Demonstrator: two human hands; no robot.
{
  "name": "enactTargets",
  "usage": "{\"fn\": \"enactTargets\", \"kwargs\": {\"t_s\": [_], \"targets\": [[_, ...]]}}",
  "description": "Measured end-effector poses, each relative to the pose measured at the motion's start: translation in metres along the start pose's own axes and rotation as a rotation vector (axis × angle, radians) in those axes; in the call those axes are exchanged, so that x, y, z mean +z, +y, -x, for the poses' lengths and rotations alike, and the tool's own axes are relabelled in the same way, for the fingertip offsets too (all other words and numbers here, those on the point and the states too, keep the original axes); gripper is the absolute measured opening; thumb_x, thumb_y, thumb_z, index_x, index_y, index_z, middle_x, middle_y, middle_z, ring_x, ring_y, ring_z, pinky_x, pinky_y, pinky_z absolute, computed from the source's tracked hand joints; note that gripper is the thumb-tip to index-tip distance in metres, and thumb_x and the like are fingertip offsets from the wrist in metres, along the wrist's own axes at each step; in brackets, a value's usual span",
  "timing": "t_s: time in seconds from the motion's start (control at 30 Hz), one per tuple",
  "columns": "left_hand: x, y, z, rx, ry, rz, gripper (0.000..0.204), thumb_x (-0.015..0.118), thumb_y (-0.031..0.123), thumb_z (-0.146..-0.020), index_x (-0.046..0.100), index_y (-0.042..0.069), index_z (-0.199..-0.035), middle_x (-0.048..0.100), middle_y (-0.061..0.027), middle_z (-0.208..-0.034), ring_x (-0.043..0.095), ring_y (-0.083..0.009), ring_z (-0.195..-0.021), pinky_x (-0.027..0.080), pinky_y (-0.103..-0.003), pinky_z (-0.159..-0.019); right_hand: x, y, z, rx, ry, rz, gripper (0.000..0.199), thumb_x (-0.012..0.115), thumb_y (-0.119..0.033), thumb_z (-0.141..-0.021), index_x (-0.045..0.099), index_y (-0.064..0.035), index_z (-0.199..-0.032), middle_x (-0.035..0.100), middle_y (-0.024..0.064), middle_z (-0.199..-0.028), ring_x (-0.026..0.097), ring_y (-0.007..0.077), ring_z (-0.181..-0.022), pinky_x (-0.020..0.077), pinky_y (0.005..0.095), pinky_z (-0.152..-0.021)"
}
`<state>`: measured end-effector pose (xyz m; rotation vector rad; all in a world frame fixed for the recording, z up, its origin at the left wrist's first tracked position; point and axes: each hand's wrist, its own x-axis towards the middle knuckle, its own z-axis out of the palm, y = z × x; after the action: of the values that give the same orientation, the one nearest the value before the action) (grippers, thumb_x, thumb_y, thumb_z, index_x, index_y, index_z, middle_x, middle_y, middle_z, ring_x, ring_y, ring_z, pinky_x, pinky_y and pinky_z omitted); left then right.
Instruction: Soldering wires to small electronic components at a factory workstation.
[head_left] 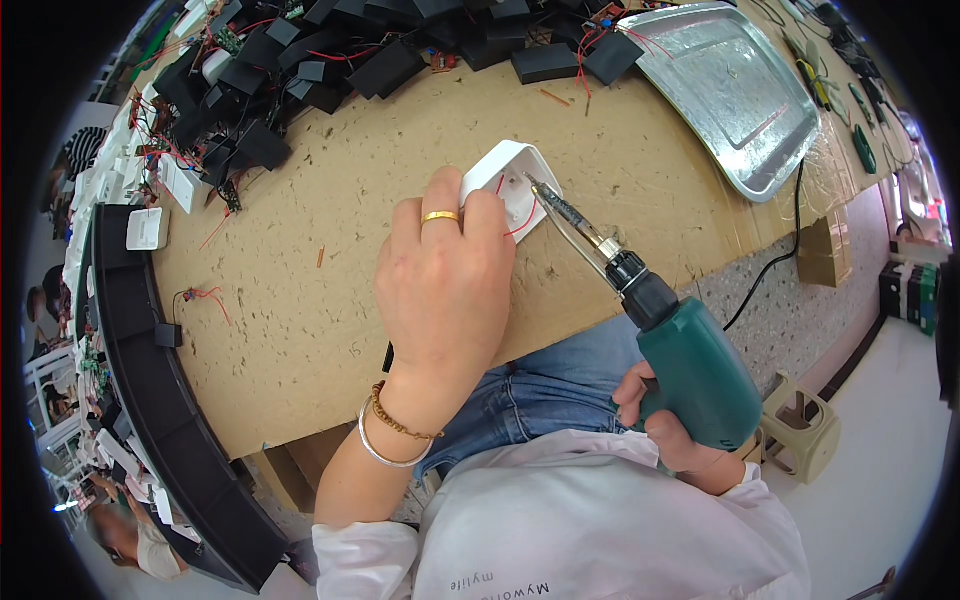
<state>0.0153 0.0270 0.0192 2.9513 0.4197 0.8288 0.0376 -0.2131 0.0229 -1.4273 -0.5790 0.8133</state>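
My left hand wraps over a small white plastic housing and steadies it at the cardboard-covered table's near side. The housing's open side faces right, and a thin red wire shows in it; other details inside are too small to tell. In my right hand is a green soldering gun with a thin feed tube along its tip. That tip reaches into the housing's opening. Whether it touches anything there, I cannot tell. My left fingertips are partly hidden behind the housing.
Black boxes with wires are heaped along the far edge. A metal tray lies far right, near pliers. A black segmented conveyor runs down the left. A black cable hangs at right, above a beige stool.
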Motion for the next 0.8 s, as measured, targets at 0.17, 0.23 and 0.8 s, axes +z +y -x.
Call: {"fn": "enactTargets", "kwargs": {"t_s": [0.17,0.23,0.8], "targets": [[-0.004,0.001,0.0,-0.028,-0.051,0.039,0.021,0.069,0.011,-0.068,0.051,0.006,-0.076,0.056,-0.01,-0.103,0.054,-0.0249,-0.074,0.048,-0.034,-0.056,-0.001,0.002,0.002,0.01,0.004,-0.033,0.06,0.065,-0.044,-0.084,0.046,0.0006,-0.119,0.058,0.0128,-0.091,0.055,0.0146,-0.069,0.0494,0.0301,-0.065],[-0.006,0.003,0.0,-0.036,-0.065,0.055,0.021,0.069,0.011,-0.068,0.052,0.006,-0.077,0.056,-0.0101,-0.105,0.054,-0.0254,-0.076,0.047,-0.035,-0.059,0.0,0.003,0.003,0.009,0.057,-0.038,0.059,0.065,-0.044,-0.084,0.046,0.0008,-0.118,0.058,0.0129,-0.091,0.055,0.0144,-0.069,0.0494,0.0297,-0.064],[-0.006,0.002,0.003,0.133,-0.014,0.159,0.022,0.07,0.015,-0.074,0.053,0.002,-0.078,0.051,-0.0112,-0.122,0.051,-0.0311,-0.107,0.041,-0.043,-0.086,-0.007,0.012,0.003,-0.081,0.069,-0.036,0.045,0.065,-0.026,-0.085,0.049,0.0022,-0.115,0.06,0.0109,-0.087,0.056,0.011,-0.064,0.0483,0.0254,-0.06]]}}
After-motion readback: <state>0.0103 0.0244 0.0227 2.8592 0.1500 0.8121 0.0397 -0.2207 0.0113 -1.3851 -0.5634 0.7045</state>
